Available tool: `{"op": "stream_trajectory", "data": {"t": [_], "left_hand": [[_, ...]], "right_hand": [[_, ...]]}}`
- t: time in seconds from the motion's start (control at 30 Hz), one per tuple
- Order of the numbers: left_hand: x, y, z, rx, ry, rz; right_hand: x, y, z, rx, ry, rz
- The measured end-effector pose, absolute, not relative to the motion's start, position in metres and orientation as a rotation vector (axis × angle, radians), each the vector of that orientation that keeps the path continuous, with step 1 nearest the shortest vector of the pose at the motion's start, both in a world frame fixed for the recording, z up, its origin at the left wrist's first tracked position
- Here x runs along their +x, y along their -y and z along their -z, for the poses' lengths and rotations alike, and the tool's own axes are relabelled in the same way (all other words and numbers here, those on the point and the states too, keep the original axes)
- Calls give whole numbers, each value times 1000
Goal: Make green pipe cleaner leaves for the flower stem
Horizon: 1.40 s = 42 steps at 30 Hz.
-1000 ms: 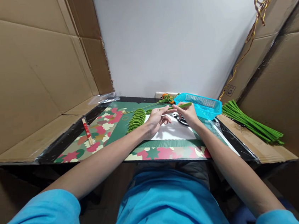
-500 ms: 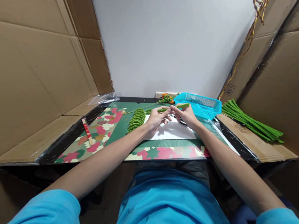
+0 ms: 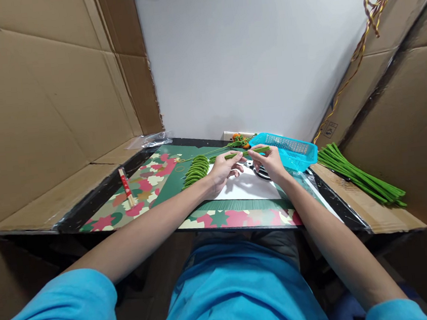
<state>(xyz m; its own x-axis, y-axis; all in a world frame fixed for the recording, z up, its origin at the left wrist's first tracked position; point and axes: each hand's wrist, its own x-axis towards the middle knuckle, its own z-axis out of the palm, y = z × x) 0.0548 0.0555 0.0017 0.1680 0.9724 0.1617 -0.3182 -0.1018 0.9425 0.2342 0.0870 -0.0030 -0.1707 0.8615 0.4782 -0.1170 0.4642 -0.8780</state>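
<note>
My left hand (image 3: 225,169) and my right hand (image 3: 269,161) both pinch one green pipe cleaner (image 3: 247,153), held level above a white sheet (image 3: 247,187) on the table. The left fingers close on its left part, the right fingers on its right part. A row of bent green pipe-cleaner loops (image 3: 195,170) lies just left of my left hand. Scissors (image 3: 259,172) lie on the sheet, partly hidden under my right hand.
A turquoise basket (image 3: 287,151) stands behind my right hand. A bundle of straight green pipe cleaners (image 3: 358,178) lies on cardboard at the right. Wrapped chopsticks (image 3: 126,186) rest on the camouflage mat (image 3: 143,185). An orange-green bunch (image 3: 239,139) sits at the back. Cardboard walls stand on both sides.
The pipe cleaner has slid left through my fingers, so less sticks out over the basket. Both hands have lifted slightly and stay close together.
</note>
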Motion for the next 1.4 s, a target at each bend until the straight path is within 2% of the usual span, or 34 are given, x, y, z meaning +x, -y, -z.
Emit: {"op": "stream_trajectory", "data": {"t": [0.77,1.0,1.17,1.4], "left_hand": [[49,-56,-10,1158,-827,-1227],[51,-57,-6,1276,-842,-1248],[51,-61,1,1635,-916,-1360],[46,-65,4,1748,-960,-1424]], "right_hand": [[240,-85,-3,-744,1538,-832],[237,-82,-2,-812,1595,-662],[234,-83,6,-858,1798,-424],[232,-81,10,-817,2032,-167]]}}
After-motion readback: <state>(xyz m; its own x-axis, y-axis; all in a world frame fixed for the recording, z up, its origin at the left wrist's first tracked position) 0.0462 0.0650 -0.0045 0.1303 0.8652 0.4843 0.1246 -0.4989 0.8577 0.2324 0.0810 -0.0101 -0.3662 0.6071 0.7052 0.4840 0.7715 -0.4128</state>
